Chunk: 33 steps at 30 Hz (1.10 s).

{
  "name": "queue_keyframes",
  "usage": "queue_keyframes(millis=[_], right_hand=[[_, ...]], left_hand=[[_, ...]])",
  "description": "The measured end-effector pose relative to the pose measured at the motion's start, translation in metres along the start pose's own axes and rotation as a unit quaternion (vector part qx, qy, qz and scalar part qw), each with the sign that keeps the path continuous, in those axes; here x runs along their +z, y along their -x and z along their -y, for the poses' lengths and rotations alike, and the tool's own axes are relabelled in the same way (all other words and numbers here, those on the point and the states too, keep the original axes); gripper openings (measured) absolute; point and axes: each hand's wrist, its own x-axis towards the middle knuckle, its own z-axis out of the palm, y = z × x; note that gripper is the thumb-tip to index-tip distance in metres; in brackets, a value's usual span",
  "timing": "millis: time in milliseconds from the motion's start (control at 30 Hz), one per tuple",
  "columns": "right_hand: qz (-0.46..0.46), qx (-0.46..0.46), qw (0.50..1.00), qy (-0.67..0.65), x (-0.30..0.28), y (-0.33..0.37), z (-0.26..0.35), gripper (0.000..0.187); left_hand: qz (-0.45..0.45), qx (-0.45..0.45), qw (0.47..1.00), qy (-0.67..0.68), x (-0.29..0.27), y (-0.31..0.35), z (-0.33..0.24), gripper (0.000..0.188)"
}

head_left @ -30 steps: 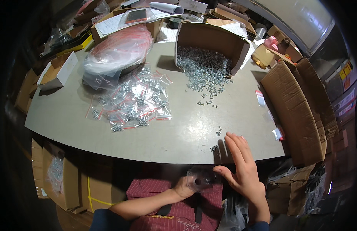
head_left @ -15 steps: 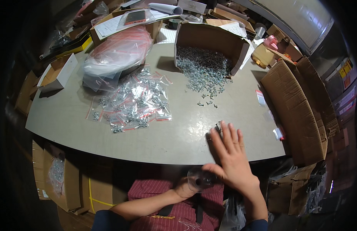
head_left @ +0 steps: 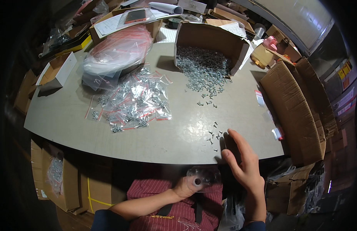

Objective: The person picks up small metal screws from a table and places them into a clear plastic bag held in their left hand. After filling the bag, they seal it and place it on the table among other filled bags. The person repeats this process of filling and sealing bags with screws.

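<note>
Below the table's front edge, my left hand (head_left: 185,188) grips a clear round plastic funnel (head_left: 206,177) by its side; a dark opening shows at its middle. My right hand (head_left: 244,163) hovers at the table's front edge with its fingers apart, holding nothing. Just left of its fingertips lie several loose screws (head_left: 212,135) on the grey table (head_left: 167,142). Farther back, a cardboard box (head_left: 213,36) lies on its side, and a heap of screws (head_left: 205,69) spills from its mouth. Small clear bags of screws (head_left: 136,102) with red-edged tops are piled at left of centre.
Behind the filled bags stands a stack of flat plastic bags (head_left: 119,50). A small white box (head_left: 57,71) sits at the left edge. An open brown carton (head_left: 293,109) leans along the right edge, near a yellowish bottle (head_left: 262,56) with a pink top.
My right hand has drawn back to the right and lifted from the loose screws, uncovering them. The funnel in my left hand has tilted so its opening shows more clearly.
</note>
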Motion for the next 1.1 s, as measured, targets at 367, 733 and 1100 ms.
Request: queue_keyframes(millis=[367, 733, 1100], right_hand=[[-0.068, -0.164, 0.981, 0.078, 0.015, -0.028, -0.012, 0.039], [-0.091, -0.196, 0.968, 0.125, 0.021, -0.021, -0.009, 0.025], [-0.053, -0.185, 0.974, 0.117, 0.022, -0.03, -0.002, 0.037]], left_hand=[[0.025, -0.04, 0.999, -0.019, -0.002, 0.001, 0.002, 0.029], [0.02, -0.028, 0.999, 0.005, 0.002, 0.003, 0.009, 0.033], [0.021, -0.015, 1.0, 0.017, -0.006, -0.001, -0.009, 0.041]])
